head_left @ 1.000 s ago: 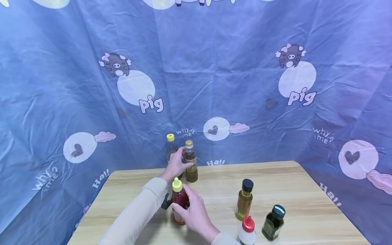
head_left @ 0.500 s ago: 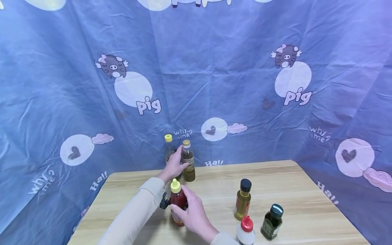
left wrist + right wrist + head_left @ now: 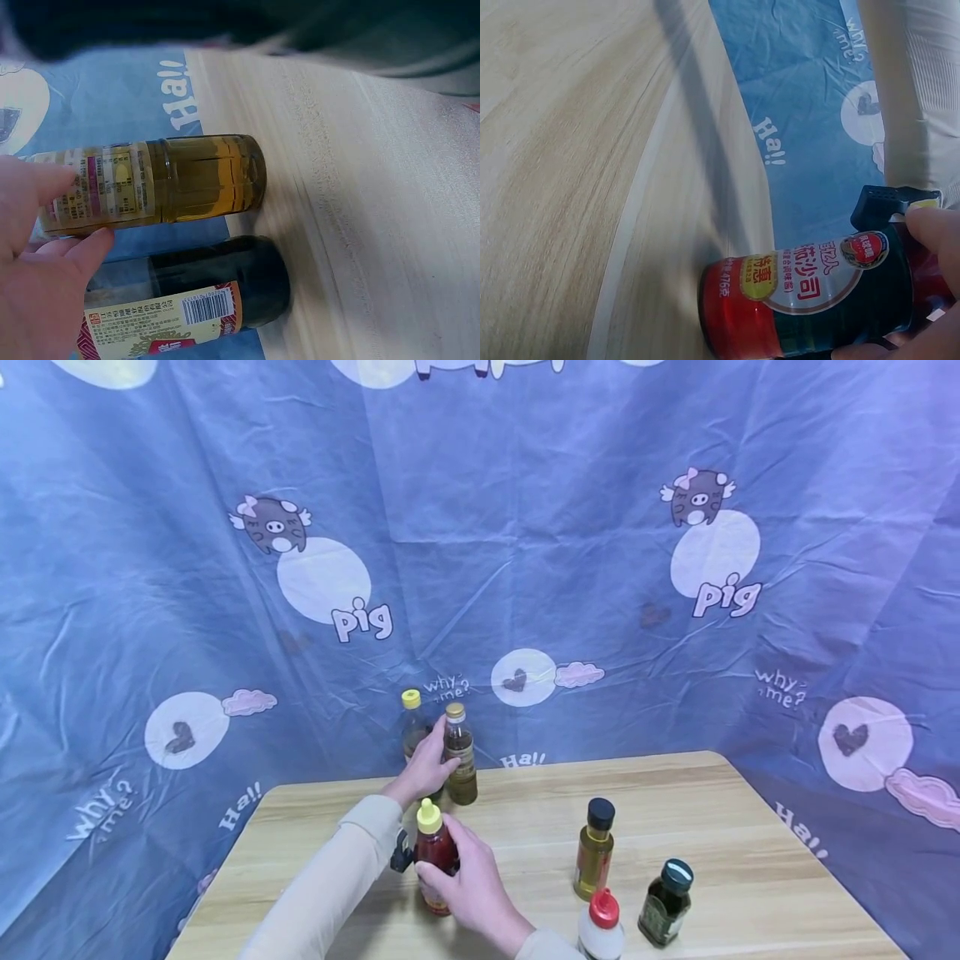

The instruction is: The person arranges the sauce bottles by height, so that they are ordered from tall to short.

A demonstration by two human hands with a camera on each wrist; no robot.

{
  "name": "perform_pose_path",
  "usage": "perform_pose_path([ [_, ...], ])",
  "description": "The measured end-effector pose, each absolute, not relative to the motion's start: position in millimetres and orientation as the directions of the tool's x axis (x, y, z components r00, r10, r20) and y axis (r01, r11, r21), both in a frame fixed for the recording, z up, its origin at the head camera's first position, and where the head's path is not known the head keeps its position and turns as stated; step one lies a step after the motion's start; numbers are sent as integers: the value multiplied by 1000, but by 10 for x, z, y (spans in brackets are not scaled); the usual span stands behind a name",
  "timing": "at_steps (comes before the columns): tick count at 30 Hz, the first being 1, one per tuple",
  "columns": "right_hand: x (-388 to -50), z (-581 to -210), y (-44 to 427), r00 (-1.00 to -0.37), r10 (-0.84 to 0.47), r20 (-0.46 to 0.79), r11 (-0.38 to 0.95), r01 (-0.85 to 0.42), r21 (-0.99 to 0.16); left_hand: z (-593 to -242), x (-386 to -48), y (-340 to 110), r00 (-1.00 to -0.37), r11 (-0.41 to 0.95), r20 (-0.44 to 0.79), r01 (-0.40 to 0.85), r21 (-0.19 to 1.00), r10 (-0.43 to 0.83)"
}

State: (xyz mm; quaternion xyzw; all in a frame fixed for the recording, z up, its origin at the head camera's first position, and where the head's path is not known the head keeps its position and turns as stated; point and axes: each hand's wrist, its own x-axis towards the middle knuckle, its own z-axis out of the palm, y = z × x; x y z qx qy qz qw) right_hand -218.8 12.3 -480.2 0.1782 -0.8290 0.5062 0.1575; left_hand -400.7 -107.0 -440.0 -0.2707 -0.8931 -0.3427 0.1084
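My left hand (image 3: pixel 427 765) grips a slim clear bottle of amber liquid (image 3: pixel 214 178) with a gold cap, upright at the table's back edge. In the left wrist view the thumb and a finger lie on either side of its label. Close beside it stands a dark bottle (image 3: pixel 259 285) with a yellow cap, partly hidden by the left hand in the head view. Nearer the front, my right hand (image 3: pixel 477 885) holds a ketchup bottle (image 3: pixel 810 300) with a yellow nozzle cap, its fingers and thumb round the upper body. The ketchup bottle's base is at the tabletop.
To the right on the wooden table (image 3: pixel 720 827) stand a black-capped oil bottle (image 3: pixel 594 856), a dark green-capped jar (image 3: pixel 665 906) and a white squeeze bottle (image 3: pixel 602 931) with a red cap. A blue printed cloth (image 3: pixel 585 568) hangs behind the table. The left forearm passes left of the ketchup bottle.
The head view has shifted slightly, so everything sits a little further left in it. Both hands keep their holds, and the bottles stay in place.
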Motion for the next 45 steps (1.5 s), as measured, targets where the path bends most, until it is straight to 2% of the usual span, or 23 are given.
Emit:
perform_pose_path([
  [8, -2186, -4788, 119, -901, -131, 413, 422, -427, -800, -4337, -3958, -1100, -798, 617, 418, 602, 507, 435],
  [16, -2201, -4761, 110, -922, -130, 365, 388, -386, -837, -4227, -3801, -1206, -820, 605, 395, 573, 553, 415],
  [25, -2193, -4706, 88, -936, -101, 338, 375, -350, -858, -4119, -3563, -1537, -785, 491, 529, 616, 616, 322],
  [34, -2181, -4647, 114, -938, -89, 334, 391, -341, -855, -4110, -3277, -1896, -847, 451, 495, 525, 722, 193],
  [45, -2092, -4593, 174, -933, -111, 341, 382, -357, -853, -4437, -3057, -2103, -907, 373, 402, 417, 829, 121],
])
